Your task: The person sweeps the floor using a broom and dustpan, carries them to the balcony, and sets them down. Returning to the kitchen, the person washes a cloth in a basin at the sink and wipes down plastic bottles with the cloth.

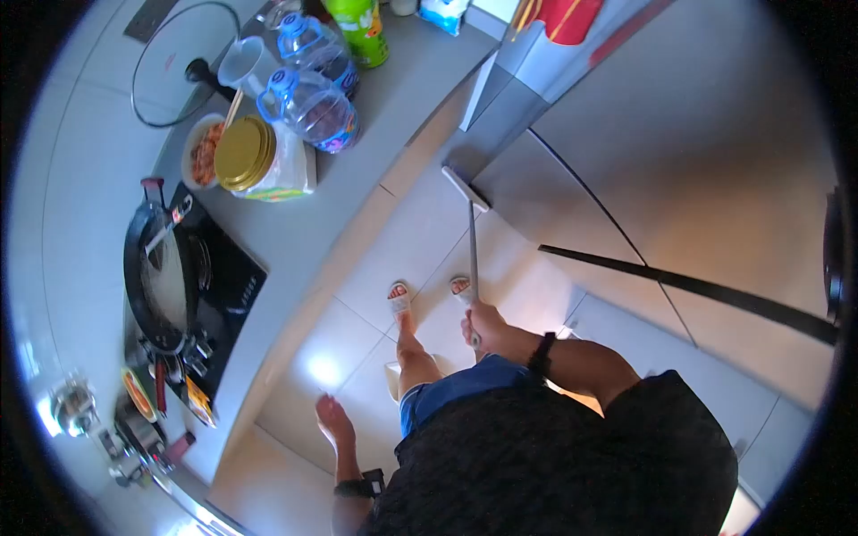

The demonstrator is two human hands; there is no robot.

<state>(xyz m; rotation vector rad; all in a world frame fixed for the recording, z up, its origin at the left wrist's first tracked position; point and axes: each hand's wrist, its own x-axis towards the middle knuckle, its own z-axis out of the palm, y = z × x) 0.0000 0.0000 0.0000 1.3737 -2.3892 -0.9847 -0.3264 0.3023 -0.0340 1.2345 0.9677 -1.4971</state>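
My right hand (483,323) is wrapped round the grey handle of a long-handled mop (473,241). The mop's narrow pale head rests on the tiled floor by the base of the tall cabinet, with something dark along its far side. My left hand (333,420) hangs over the floor beside the counter front. It looks loosely open, though its fingers are a little blurred, and nothing shows in it. My sandalled feet stand on the tiles between the mop and the counter.
The counter (357,165) runs along the left, carrying a wok (161,277) on a black hob, large plastic bottles (313,112), a gold-lidded jar (244,152) and a bowl of food (205,154). Tall cabinet doors (715,134) with a long dark handle (688,286) stand at right.
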